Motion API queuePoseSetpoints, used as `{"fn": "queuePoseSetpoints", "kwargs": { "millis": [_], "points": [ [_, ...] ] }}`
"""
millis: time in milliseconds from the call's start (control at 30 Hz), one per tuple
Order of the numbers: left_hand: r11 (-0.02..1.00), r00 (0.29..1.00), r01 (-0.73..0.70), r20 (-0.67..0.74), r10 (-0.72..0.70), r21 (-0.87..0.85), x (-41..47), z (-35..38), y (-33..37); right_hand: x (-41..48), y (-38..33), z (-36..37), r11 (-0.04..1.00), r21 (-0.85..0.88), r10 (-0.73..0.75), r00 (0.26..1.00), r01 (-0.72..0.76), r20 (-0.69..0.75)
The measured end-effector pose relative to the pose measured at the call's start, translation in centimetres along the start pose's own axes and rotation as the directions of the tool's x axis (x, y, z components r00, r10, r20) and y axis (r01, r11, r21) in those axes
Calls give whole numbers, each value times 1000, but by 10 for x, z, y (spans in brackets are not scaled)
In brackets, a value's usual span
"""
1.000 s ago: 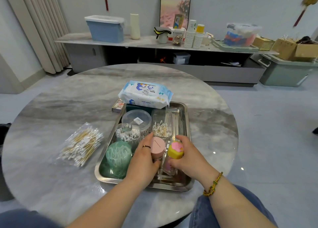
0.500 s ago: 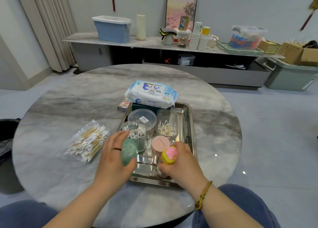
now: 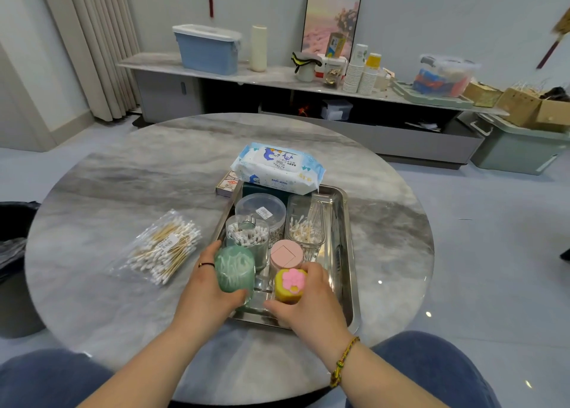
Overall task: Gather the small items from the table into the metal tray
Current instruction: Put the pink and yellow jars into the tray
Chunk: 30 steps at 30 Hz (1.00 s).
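Observation:
The metal tray (image 3: 342, 247) lies on the round marble table (image 3: 123, 191). My left hand (image 3: 206, 287) grips a green translucent container (image 3: 234, 270) at the tray's near left corner. My right hand (image 3: 308, 302) holds a yellow container with a pink flower lid (image 3: 291, 284) at the tray's near middle. In the tray stand a pink-lidded jar (image 3: 286, 255), a clear cup of cotton swabs (image 3: 246, 236), a round clear box (image 3: 260, 208) and a clear box of swabs (image 3: 305, 225). A baby wipes pack (image 3: 277, 168) rests across the tray's far end.
A bag of wooden cotton swabs (image 3: 160, 247) lies on the table left of the tray. A small card box (image 3: 227, 184) sits by the tray's far left corner. A dark bin (image 3: 12, 253) stands at the table's left. A long sideboard (image 3: 277, 80) lines the back wall.
My left hand left the pink jar and took hold of the green container. The view shifted, so the tray appears further right. My right hand kept the yellow container.

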<state>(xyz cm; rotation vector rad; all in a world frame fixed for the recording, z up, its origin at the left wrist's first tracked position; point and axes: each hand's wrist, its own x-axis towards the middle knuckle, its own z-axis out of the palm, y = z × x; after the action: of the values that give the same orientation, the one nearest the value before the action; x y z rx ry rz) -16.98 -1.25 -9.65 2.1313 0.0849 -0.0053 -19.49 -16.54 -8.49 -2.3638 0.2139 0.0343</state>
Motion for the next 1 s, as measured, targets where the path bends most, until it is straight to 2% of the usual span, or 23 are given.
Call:
{"fn": "queuePoseSetpoints", "kwargs": {
  "millis": [200,433,633,1000],
  "points": [
    [996,1000,-31,3,31,82,-3,7,4,8,9,-8,1000,9,-23,991,22,133],
    [996,999,-48,4,48,74,-2,7,3,9,7,-1,993,-7,-117,986,119,122],
    [995,998,-60,26,57,85,-2,5,4,12,9,-5,991,75,-127,974,115,189],
    [994,995,-78,67,73,70,-5,4,9,23,17,-10,988,140,-99,970,69,222]
  ]
}}
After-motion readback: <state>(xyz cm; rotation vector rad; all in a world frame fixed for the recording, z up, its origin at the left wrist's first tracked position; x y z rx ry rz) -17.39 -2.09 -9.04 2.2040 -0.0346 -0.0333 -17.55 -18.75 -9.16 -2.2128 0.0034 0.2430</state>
